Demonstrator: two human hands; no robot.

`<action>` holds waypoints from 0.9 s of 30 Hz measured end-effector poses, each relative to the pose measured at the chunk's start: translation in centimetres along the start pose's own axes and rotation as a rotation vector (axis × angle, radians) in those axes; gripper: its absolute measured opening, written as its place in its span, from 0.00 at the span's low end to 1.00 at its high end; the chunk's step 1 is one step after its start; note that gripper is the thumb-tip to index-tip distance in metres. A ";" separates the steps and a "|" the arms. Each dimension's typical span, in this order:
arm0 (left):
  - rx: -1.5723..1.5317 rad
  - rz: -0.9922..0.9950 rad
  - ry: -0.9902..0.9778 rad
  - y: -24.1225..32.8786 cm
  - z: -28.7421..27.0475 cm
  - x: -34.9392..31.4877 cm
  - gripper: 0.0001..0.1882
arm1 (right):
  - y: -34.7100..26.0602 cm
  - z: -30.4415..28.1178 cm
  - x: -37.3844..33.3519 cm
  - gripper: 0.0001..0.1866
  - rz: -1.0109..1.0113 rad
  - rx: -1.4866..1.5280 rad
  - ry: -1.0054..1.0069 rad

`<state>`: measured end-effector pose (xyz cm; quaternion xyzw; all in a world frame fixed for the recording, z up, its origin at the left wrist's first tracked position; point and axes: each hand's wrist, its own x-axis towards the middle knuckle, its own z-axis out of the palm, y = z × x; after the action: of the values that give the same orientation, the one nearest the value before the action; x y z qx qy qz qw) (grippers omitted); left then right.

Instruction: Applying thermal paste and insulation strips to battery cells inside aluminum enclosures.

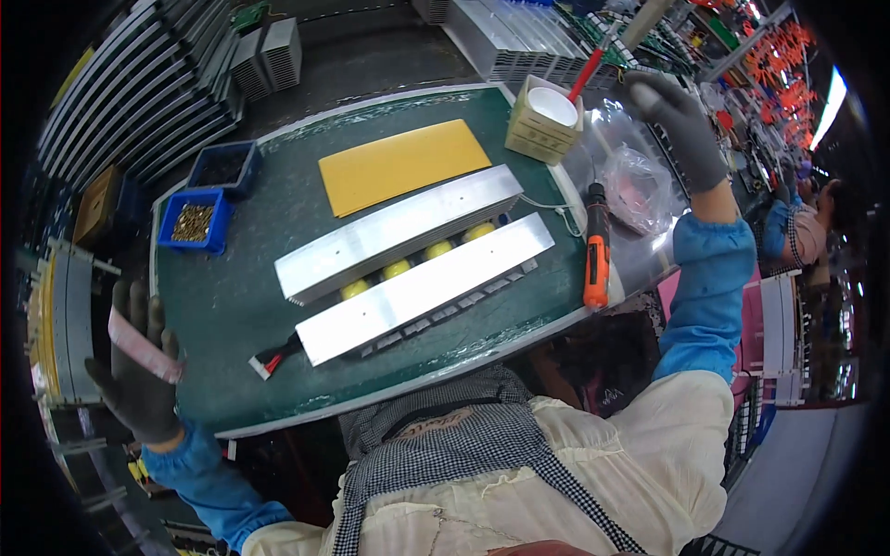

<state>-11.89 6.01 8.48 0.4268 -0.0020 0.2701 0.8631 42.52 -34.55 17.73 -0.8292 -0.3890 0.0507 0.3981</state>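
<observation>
My left hand, in a dark grey glove, is raised at the table's left edge with its fingers stretched apart. A pale pink strip lies across it; whether it is attached to the glove I cannot tell. My right hand, gloved too, reaches out at the far right, fingers extended and partly overlapping one another. Left of it a red-handled screwdriver stands in a small carton. Between my hands, two long silver metal profiles lie parallel, with several yellow round parts between them. A black lead with a white connector sticks out at their near left end.
A yellow sheet lies behind the profiles. Blue bins, one with brass-coloured small parts, stand at the left. An orange-black power screwdriver and a clear plastic bag lie at the right. Metal profiles are stacked beyond the table.
</observation>
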 end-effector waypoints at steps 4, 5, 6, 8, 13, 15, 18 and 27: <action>0.015 0.095 0.112 -0.2 -1.4 0.4 0.47 | 5.5 2.3 2.4 0.28 -0.033 -0.008 -0.068; 0.008 0.061 0.098 -0.2 -1.4 1.1 0.46 | 7.4 2.8 3.8 0.28 -0.014 -0.058 -0.018; 0.013 0.061 0.103 -0.6 -1.3 1.5 0.46 | 7.9 3.9 5.0 0.29 0.002 -0.098 0.020; 0.047 0.001 0.101 -1.5 -1.2 2.4 0.45 | 8.8 5.2 6.4 0.34 0.015 -0.077 0.031; 0.361 -0.049 0.263 -2.0 -1.8 3.9 0.49 | 12.9 7.5 10.3 0.35 0.159 -0.004 -0.038; 0.465 0.001 0.298 -2.9 -1.8 5.4 0.52 | 15.1 5.4 10.9 0.36 0.072 -0.132 -0.088; 0.552 0.003 0.255 -2.1 0.6 6.6 0.52 | 13.8 4.3 10.7 0.34 0.095 -0.053 -0.008; 0.338 -0.221 0.215 -1.9 0.6 6.2 0.47 | 9.8 -3.6 7.8 0.25 -0.629 -0.554 0.619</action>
<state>-5.62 7.54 8.91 0.5317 0.1819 0.2144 0.7989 55.27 -35.13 15.11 -0.7227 -0.4824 -0.4237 0.2560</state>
